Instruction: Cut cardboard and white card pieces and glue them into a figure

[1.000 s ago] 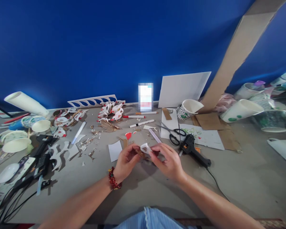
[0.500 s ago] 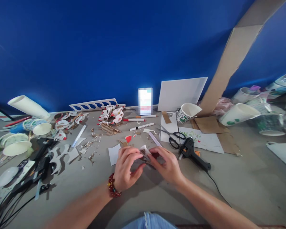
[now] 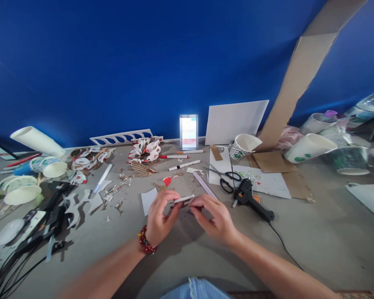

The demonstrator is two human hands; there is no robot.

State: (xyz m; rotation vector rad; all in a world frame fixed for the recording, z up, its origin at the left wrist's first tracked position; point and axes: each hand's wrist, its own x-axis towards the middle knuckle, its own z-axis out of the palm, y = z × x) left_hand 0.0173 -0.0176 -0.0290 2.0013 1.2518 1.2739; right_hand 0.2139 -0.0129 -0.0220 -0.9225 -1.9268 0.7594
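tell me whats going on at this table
A person is handling a small white piece above the table. The left hand pinches it; the right hand is at its other end, though whether it touches is hard to tell. The scissors and glue gun lie to the right, both out of hand. Pens and a pile of white cut-outs lie farther back.

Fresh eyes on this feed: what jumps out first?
The blue wall fills the upper view, a bright screen glowing at its foot in the middle. Below, the left hand holds a thin white piece, with the right hand close beside. A black glue gun lies right of both hands.
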